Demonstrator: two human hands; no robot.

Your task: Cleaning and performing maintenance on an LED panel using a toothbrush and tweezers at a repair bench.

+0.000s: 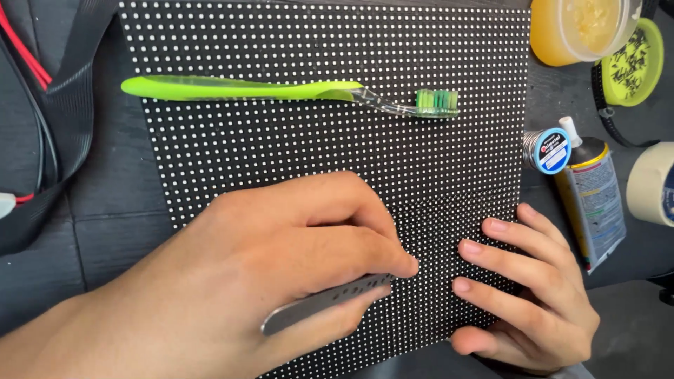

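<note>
the left hand [281,274] pinches metal tweezers [326,303] at lower centre, tips on the dotted led panel [337,147]; the right hand [526,295] presses spread fingers at its lower-right edge. the panel looks stiff, flat and fragile-faced, best held by its edges.

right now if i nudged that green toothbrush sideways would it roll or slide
The toothbrush would likely slide more than roll: its handle looks flattened and lies flat on the dotted panel. It looks light, thin plastic, so a slight push should shift it. The bumpy dots may make it skid unevenly or pivot.
</note>
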